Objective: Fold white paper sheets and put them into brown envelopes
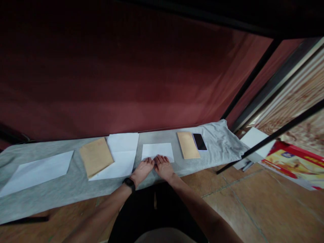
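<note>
Palms flat on white sheet point(157, 150), left hand point(143, 167) and right hand point(163, 167) open, gripping nothing, tan envelope point(188, 144) nearby

Phone point(199, 141) beside tan envelope point(188, 145), perhaps card, on grey cloth point(220, 141)

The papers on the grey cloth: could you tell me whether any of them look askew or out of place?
Yes. The left brown envelope lies tilted across a white sheet, and the far-left white sheet sits skewed. The grey cloth is bunched at its right end. The middle paper lies square.
</note>
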A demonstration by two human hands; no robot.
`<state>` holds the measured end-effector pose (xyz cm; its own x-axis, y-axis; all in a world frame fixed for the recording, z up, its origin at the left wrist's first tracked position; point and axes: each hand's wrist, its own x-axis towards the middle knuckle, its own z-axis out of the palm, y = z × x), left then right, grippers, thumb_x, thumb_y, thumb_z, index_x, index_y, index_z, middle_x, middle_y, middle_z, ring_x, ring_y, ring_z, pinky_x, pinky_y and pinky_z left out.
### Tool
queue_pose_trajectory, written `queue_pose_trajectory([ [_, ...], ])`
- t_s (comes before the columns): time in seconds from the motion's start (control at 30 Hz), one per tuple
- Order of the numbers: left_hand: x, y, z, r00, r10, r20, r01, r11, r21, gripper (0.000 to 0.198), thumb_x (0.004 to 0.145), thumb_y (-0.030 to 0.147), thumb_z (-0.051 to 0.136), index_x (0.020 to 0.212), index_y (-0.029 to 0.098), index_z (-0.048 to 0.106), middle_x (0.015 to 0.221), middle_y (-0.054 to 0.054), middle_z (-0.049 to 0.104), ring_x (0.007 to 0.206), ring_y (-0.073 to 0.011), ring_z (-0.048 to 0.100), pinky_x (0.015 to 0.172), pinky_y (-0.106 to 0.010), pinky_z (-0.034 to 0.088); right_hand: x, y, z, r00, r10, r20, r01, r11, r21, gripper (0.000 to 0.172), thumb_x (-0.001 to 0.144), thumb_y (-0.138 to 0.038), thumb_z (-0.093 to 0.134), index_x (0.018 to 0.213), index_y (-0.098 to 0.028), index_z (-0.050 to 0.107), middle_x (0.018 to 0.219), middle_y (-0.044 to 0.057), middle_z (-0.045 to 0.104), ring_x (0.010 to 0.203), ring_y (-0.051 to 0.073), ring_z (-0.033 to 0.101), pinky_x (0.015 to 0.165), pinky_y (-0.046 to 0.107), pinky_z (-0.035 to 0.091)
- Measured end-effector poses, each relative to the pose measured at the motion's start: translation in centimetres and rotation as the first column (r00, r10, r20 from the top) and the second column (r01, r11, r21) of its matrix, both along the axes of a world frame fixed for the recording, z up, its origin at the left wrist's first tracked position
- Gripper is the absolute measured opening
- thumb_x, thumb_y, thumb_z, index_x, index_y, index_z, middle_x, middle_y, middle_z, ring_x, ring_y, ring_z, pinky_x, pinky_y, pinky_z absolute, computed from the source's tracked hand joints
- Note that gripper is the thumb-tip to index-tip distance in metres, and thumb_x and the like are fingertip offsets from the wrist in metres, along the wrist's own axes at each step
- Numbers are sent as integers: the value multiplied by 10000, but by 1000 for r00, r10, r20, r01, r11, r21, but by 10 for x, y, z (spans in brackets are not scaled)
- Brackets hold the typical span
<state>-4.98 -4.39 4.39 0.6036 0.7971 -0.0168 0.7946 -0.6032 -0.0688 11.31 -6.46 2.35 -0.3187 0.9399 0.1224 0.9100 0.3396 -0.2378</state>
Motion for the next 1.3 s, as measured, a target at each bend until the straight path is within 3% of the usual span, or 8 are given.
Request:
queue_pose_trajectory([
  [0.3,-6,9,59,914,39,404,-112,981,156,413,983,195,462,1391,188,530,1521,-141,503,1444,-275,432,1214,-488,317,2,30,33,914,-185,-361,192,981,-18,408,972,-153,405,1270,-224,673,1165,84,764,998,220,736,900,326,554],
  [0.43,-11,7,58,307,376,874,-535,828,-168,686,982,464,527,1555,177,280,1592,-184,395,1448,-287,424,1128,-474,445,14,51,48,744,-257,-617,310,950,-22,479,1046,-298,253,1291,-160,641,1045,78,786,928,212,741,799,320,593],
  [0.5,-6,4,43,38,608,793,-361,748,-557,608,978,481,530,1491,189,388,1425,-182,583,1256,-266,620,953,-417,570,13,55,49,558,-275,-783,330,939,-95,501,1039,-345,257,1252,-102,640,1006,111,785,870,228,744,757,347,604],
  [0.63,16,-5,13,-32,882,470,174,468,-866,324,899,392,656,1129,164,655,983,-124,755,894,-232,746,756,-374,617,0,47,36,-133,-293,-947,196,929,-315,345,939,-384,494,1094,-121,655,1034,139,776,882,241,742,777,364,600],
  [0.77,32,-5,2,-206,818,537,116,565,-817,423,699,182,754,1109,160,653,879,-63,752,771,-196,729,673,-286,587,5,33,21,-373,-353,-858,152,889,-432,225,788,-373,681,912,-191,634,866,55,771,767,207,726,700,327,592],
  [0.93,14,24,-2,-124,740,661,-47,661,-749,653,675,70,620,1321,158,583,805,-7,738,673,-177,682,625,-265,549,41,25,7,-391,-402,-828,199,841,-503,274,658,-305,778,839,-206,598,678,-37,677,623,150,665,635,284,576],
  [1.07,-2,48,-11,238,643,728,-266,764,-588,767,732,66,533,1491,106,440,857,-48,754,695,-211,700,713,-326,580,59,22,-8,-362,-441,-822,259,799,-543,413,653,-269,757,1027,-214,589,637,-92,595,561,131,610,596,270,560],
  [1.3,-1,38,-20,619,528,581,-501,836,-226,651,846,99,485,1497,97,452,1348,-191,630,1199,-309,642,1043,-440,503,63,10,-15,484,-460,-745,631,773,-67,507,877,-238,525,1378,-160,519,1260,167,608,1158,268,626,976,435,529],
])
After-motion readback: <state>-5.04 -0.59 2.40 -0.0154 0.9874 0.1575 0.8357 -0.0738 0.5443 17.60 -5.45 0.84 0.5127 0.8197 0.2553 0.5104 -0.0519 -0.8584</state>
